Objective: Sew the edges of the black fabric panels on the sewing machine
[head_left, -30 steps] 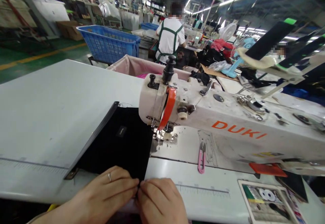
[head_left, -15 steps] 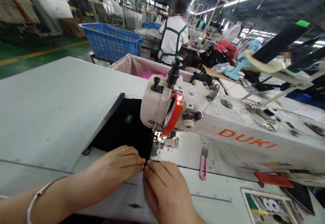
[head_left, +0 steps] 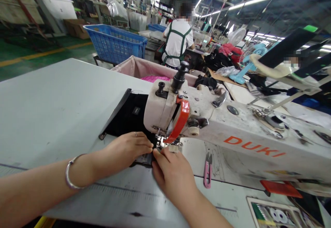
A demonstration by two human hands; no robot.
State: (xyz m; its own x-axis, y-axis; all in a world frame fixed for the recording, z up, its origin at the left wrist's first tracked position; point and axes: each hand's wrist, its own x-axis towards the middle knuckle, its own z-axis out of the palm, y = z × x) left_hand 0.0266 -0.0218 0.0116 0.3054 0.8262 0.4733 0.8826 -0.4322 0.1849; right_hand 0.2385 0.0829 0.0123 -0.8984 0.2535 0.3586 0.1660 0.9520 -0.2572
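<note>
Black fabric [head_left: 125,119] slid forward across our tabletop [head_left: 64,114].
We pinched its edge, left hand [head_left: 134,147] and right hand [head_left: 174,169] close together, near the sewing machine's [head_left: 201,128] presser foot [head_left: 161,142].

Black cloth [head_left: 122,119] partly behind fingers [head_left: 143,144]

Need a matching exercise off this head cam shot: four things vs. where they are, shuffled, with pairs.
Things:
1. black fabric
2. pink snips
3. silver bracelet
4. blue basket

Places:
a. lying to the right of the right hand
b. beyond the far edge of the table
c. at the fingers of the left hand, beside the sewing machine
d. around the left wrist

Pairs: 1-c, 2-a, 3-d, 4-b
</note>
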